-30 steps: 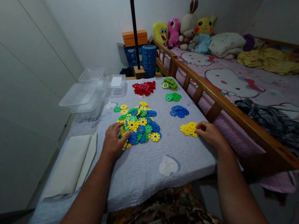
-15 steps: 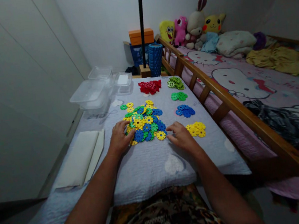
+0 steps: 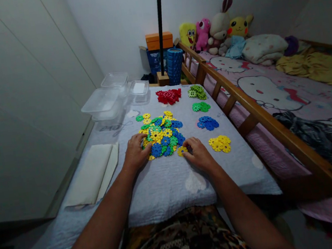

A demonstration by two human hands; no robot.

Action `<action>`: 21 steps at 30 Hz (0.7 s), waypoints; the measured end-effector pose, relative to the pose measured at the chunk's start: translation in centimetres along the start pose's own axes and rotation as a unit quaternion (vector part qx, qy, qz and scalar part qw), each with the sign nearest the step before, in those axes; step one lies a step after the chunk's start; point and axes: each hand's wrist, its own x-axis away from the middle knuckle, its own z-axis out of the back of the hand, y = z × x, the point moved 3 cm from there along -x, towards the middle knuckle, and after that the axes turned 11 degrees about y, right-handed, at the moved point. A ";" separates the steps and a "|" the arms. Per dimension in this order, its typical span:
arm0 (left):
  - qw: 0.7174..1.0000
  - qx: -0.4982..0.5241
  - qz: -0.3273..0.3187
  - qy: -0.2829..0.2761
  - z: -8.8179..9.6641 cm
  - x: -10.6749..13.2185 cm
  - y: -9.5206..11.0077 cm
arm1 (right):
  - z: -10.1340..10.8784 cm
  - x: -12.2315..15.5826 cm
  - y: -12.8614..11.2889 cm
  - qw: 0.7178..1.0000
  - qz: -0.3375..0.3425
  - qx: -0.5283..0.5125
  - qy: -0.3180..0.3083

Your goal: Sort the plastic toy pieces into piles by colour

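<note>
A mixed pile of yellow, blue and green flower-shaped plastic discs (image 3: 164, 132) lies mid-table. My left hand (image 3: 136, 152) rests against the pile's left side, fingers curved and apart, with no disc held. At the pile's lower right, my right hand (image 3: 198, 153) has its thumb and fingertips on the edge of a yellow flower disc (image 3: 182, 151); the fingertips partly cover it. Right of that hand lies a group of yellow discs (image 3: 219, 144). Farther back are groups of blue discs (image 3: 208, 123) and green discs (image 3: 201, 107).
Red pieces (image 3: 169, 96) and light green pieces (image 3: 197, 92) lie at the far side. Clear plastic containers (image 3: 102, 102) stand at the back left, and a folded cream cloth or pouch (image 3: 90, 175) lies at left. A wooden bed rail (image 3: 243, 106) borders the right edge.
My right hand has closed in leftward on the yellow disc at the pile's corner, touching its edge. My left hand stays by the pile. The whole view has shifted slightly.
</note>
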 end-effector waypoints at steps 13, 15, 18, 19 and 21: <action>1.000 -0.003 -0.006 0.011 -0.3 0.1 -0.4 | 11.3 0.7 8.2 0.949 -0.226 -0.110 0.191; 1.000 -0.007 -0.005 0.011 -0.4 0.1 -0.4 | 12.7 1.4 9.9 0.940 -0.245 -0.089 0.219; 1.000 -0.013 -0.006 0.009 -0.5 0.0 -0.5 | 13.3 2.4 11.9 0.934 -0.263 -0.072 0.229; 1.000 -0.015 -0.006 0.010 -0.5 0.0 -0.6 | 13.2 2.7 12.3 0.934 -0.269 -0.065 0.228; 1.000 -0.017 -0.008 0.009 -0.5 0.0 -0.6 | 13.0 3.0 12.9 0.934 -0.275 -0.043 0.224</action>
